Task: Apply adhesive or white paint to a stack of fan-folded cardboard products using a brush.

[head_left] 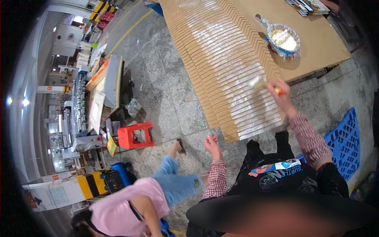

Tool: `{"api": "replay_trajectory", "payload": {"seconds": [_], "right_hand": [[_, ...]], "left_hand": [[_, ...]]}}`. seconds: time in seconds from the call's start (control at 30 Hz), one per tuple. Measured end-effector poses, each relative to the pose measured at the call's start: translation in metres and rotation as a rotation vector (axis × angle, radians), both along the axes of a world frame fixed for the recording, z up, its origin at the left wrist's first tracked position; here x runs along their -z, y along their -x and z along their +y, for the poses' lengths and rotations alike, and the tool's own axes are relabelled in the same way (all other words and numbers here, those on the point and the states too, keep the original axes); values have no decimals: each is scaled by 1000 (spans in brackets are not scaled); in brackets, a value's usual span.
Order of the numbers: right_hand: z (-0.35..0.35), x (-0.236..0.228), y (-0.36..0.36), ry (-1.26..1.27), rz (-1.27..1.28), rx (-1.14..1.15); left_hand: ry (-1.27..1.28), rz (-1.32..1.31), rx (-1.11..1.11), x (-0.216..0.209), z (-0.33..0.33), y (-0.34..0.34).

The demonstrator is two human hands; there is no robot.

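Observation:
My right hand [279, 94] is closed around the red-and-yellow handle of a paste brush. The brush's pale bristles [257, 83] touch or hover just over a row of overlapping brown cardboard sheets [205, 106]; I cannot tell which. Wet white paste [241, 75] coats a broad band of their stepped edges. My left hand [213, 145] hangs just off the near left corner of the sheets, fingers curled in, with nothing visible in them. Beyond my right hand stands a plastic-lined pan [297, 39] of white paste [283, 40], with its handle pointing up and left.
A cardboard-covered table [323, 43] bears the pan and printed sheets [308, 6] at its far edge. A red stool [136, 135] stands left, and a blue perforated mat [345, 138] lies right. A person in pink [130, 201] is close by on my left. Machinery [81, 114] lines the left side.

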State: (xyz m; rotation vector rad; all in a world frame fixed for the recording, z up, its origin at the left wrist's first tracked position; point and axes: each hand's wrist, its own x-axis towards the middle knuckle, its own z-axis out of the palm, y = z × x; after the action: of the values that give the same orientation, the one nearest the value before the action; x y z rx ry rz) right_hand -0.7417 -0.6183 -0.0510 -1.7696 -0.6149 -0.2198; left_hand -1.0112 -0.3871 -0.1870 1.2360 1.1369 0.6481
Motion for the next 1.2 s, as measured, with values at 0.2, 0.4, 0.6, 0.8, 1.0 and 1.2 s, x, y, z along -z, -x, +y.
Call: {"api": "replay_trajectory", "payload": {"seconds": [0.2, 0.4, 0.6, 0.8, 1.0, 1.2], "right_hand": [[33, 31, -107, -220, -67, 48], [-14, 36, -63, -26, 91, -136], [-157, -7, -59, -237, 379, -166], [-308, -43, -84, -501, 480, 125], [-445, -10, -73, -636, 432, 600], [-477, 0, -74, -740, 491, 756]], "left_hand": [[-230, -145, 123, -77, -77, -82], [-272, -189, 201, -136, -157, -122], [-503, -320, 276, -184, -183, -215], [-1028, 21, 764, -162, -181, -381], [-1706, 450, 1108, -114, -199, -535], [-1890, 893, 1141, -68, -151, -604]]}}
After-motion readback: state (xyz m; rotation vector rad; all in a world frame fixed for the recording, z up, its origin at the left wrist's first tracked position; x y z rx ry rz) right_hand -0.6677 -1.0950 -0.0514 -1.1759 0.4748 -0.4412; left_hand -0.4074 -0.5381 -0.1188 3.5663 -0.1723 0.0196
